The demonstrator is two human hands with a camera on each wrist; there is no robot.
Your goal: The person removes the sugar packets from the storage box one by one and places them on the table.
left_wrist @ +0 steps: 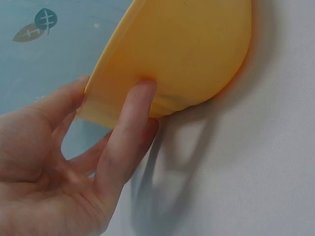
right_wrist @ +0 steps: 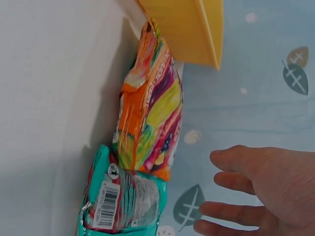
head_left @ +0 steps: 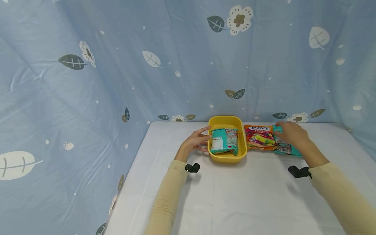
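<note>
A yellow plastic tub (head_left: 225, 158) stands near the back of the table with a teal snack packet (head_left: 224, 140) lying inside it. My left hand (head_left: 197, 140) is at the tub's left side, fingers fairly straight and touching the outer wall (left_wrist: 187, 54) and rim. Right of the tub lies an orange Fox's Fruits candy bag (head_left: 259, 137). A second teal packet (right_wrist: 125, 201), with a barcode on it, lies against the bag's right end. Over this packet hovers my right hand (head_left: 293, 133), its fingers extended and apart from the packaging, holding nothing.
A white cloth (head_left: 235, 195) covers the table. Close behind the tub and packets hangs a blue curtain (head_left: 191, 65) with leaves and flowers, which also runs along the left side. Small black cameras (head_left: 192, 168) sit at both wrists.
</note>
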